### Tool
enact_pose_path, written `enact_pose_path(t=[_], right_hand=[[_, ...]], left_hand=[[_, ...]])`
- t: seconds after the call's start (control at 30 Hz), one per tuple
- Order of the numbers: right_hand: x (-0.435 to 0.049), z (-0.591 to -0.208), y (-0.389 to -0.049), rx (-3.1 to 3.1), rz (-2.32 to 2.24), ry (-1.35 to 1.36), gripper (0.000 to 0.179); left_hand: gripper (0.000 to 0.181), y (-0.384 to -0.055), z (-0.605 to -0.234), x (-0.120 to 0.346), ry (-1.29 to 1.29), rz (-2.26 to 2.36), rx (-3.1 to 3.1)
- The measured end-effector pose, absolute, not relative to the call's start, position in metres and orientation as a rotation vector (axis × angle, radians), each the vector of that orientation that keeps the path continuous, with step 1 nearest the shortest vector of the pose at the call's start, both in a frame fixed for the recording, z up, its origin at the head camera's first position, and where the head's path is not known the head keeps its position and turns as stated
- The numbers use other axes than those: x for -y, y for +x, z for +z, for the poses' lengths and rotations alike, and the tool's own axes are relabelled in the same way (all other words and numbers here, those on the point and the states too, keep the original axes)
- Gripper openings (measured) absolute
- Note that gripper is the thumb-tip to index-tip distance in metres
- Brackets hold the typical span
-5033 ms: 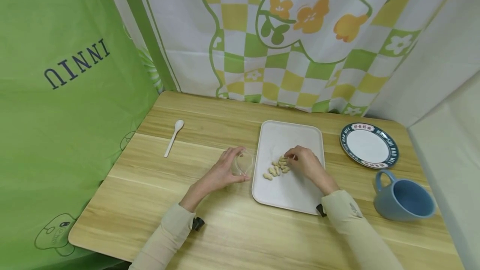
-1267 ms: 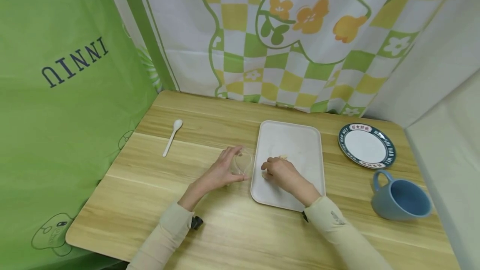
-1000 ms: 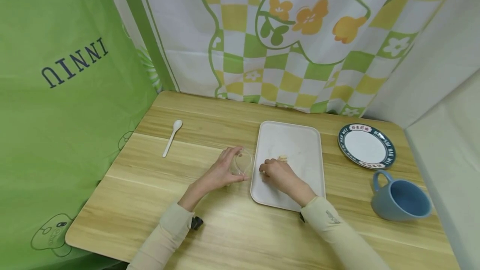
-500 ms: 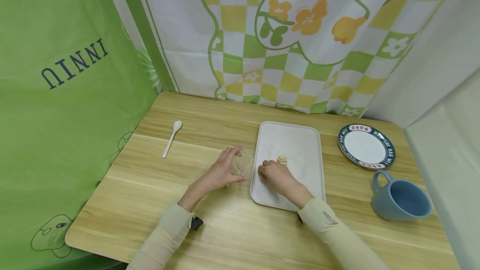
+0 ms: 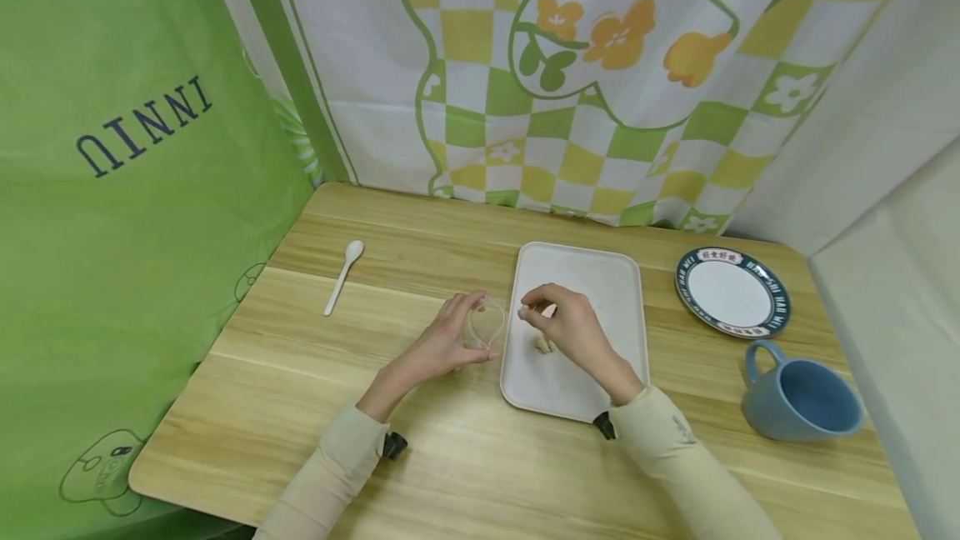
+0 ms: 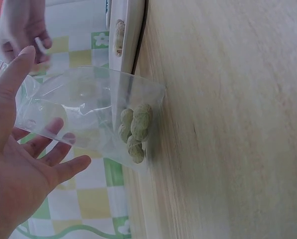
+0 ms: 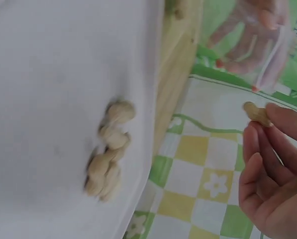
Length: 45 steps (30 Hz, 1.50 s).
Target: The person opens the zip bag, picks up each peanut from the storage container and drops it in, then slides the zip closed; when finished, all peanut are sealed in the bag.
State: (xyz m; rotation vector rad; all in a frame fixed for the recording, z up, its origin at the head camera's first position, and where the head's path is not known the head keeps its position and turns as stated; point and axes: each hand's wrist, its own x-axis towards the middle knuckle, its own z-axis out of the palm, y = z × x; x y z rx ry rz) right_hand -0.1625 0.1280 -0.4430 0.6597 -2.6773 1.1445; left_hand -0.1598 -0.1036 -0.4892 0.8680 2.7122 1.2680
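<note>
My left hand (image 5: pixel 444 342) holds a clear plastic bag (image 5: pixel 489 323) upright and spread at the mouth, thumb on one side and fingers on the other. Several unshelled peanuts (image 6: pixel 140 123) lie at the bottom of the bag in the left wrist view. Between thumb and fingertips, my right hand (image 5: pixel 576 330) pinches one peanut (image 7: pixel 257 114), raised above the tray's left edge and close to the bag's mouth. On the pale rectangular tray (image 5: pixel 592 273), a small cluster of peanuts (image 7: pixel 107 167) sits below the right hand, partly hidden by it in the head view.
A white spoon (image 5: pixel 344 277) lies left of the bag on the wooden table (image 5: pixel 420 457). Right of the tray are a green-rimmed plate (image 5: pixel 733 293) and a blue mug (image 5: pixel 802 394). Patterned curtain (image 5: pixel 570 148) and green cloth (image 5: pixel 135 273) border the table.
Fewer peanuts show on the tray than five seconds ago. The right hand has just risen from the tray with a peanut. The left hand and bag have stayed in place.
</note>
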Motion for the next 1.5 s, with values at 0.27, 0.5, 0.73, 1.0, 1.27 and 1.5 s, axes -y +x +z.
enact_pose_path(t=[0.27,0.5,0.73,1.0,1.27,1.5], right_hand=[[-0.117,-0.430,-0.159,2.514,1.361,0.661,0.015],[-0.105,-0.430,-0.155,2.518,1.360,0.728,0.014],[-0.101,-0.436,-0.155,2.570,1.200,0.802,0.012],[-0.101,-0.441,-0.154,2.611,1.221,0.847,0.012],[-0.106,-0.431,-0.155,2.584,1.205,0.842,0.011],[-0.141,-0.428,-0.169,2.620,1.158,0.646,0.011]], left_hand=[[0.088,-0.160,-0.490,0.104,0.868,1.263,-2.710],[0.087,-0.158,-0.490,0.104,0.851,1.273,-2.701],[0.085,-0.155,-0.487,0.104,0.865,1.279,-2.696],[0.086,-0.156,-0.487,0.104,0.893,1.262,-2.707],[0.087,-0.156,-0.489,0.105,0.900,1.262,-2.712],[0.089,-0.156,-0.489,0.106,0.905,1.270,-2.731]])
